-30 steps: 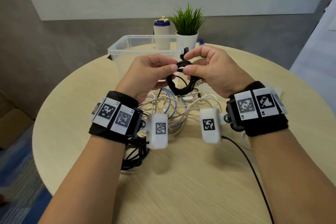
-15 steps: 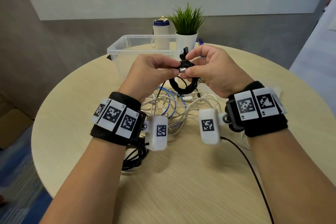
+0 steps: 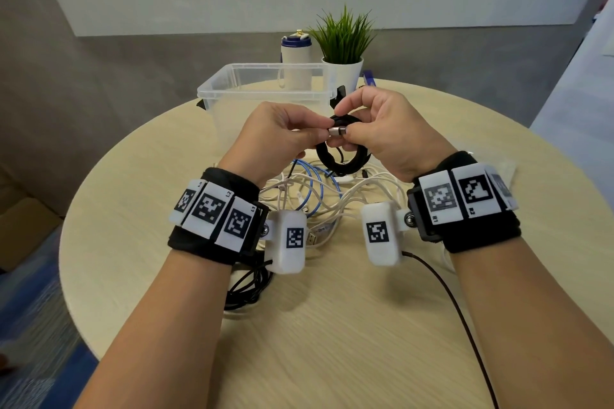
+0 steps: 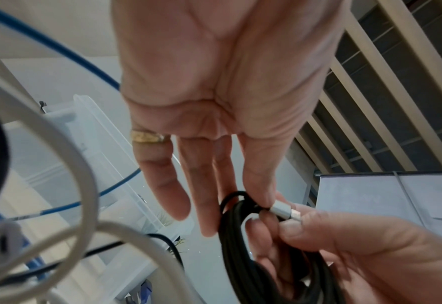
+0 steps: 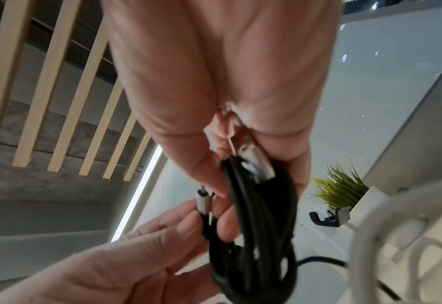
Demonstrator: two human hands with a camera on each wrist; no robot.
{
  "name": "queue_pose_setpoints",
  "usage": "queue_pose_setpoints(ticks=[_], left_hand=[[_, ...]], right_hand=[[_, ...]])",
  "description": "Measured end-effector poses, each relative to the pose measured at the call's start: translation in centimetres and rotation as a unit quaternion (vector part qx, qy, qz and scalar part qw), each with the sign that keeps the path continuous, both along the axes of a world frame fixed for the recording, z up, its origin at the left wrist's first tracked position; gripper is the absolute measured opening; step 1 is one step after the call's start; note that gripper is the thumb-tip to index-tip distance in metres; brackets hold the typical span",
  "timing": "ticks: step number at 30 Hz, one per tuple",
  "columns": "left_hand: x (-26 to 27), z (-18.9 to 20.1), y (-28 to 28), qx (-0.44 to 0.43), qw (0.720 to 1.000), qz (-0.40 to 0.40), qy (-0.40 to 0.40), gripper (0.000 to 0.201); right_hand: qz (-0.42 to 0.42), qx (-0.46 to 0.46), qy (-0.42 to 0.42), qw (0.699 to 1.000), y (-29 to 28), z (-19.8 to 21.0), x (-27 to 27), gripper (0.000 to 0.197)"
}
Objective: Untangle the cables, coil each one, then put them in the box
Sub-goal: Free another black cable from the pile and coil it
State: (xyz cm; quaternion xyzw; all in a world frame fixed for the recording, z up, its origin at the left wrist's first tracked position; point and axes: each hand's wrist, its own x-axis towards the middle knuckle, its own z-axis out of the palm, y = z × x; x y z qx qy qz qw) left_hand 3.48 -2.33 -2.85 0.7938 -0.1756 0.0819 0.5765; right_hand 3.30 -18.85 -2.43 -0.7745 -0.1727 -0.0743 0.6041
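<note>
A black cable wound into a small coil (image 3: 342,161) hangs in the air in front of the clear plastic box (image 3: 265,90). My right hand (image 3: 349,129) grips the top of the coil (image 5: 261,216), with a second silver plug (image 5: 259,164) lying against its fingers. My left hand (image 3: 320,134) pinches the cable's free end just behind its silver plug (image 3: 337,131) (image 4: 283,210) between thumb and fingertip, right against the right thumb (image 4: 292,228). Under both hands lies a tangle of white and blue cables (image 3: 315,196) on the round table (image 3: 332,342).
A loose bundle of black cable (image 3: 246,285) lies under my left wrist. Behind the box stand a white bottle with a blue lid (image 3: 295,56) and a potted plant (image 3: 344,40). A dark wire (image 3: 448,302) trails from the right wrist camera over the table's near side.
Both hands have lifted slightly with the coil. The silver plug, hidden a second ago, now shows between the fingertips of both hands at the top of the coil.
</note>
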Motion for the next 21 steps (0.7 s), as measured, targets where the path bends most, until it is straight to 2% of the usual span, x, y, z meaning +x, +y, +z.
queue_pose_setpoints(ticks=[8, 13, 17, 21], left_hand=[[0.4, -0.4, -0.4, 0.001, 1.0, -0.01, -0.003, 0.018], [0.3, -0.3, -0.5, -0.005, 1.0, -0.014, -0.01, 0.012], [0.3, -0.2, -0.2, -0.027, 0.999, -0.016, -0.007, 0.02], [0.2, -0.2, -0.2, -0.016, 1.0, -0.017, 0.019, 0.017]], right_hand=[[-0.093, -0.092, -0.049, 0.99, -0.6, -0.7, 1.0, 0.018], [-0.097, -0.114, -0.052, 0.987, -0.8, -0.8, 1.2, 0.016], [-0.081, -0.11, -0.036, 0.99, -0.3, -0.9, 1.2, 0.012], [-0.076, -0.097, -0.028, 0.992, -0.2, -0.7, 1.1, 0.02]])
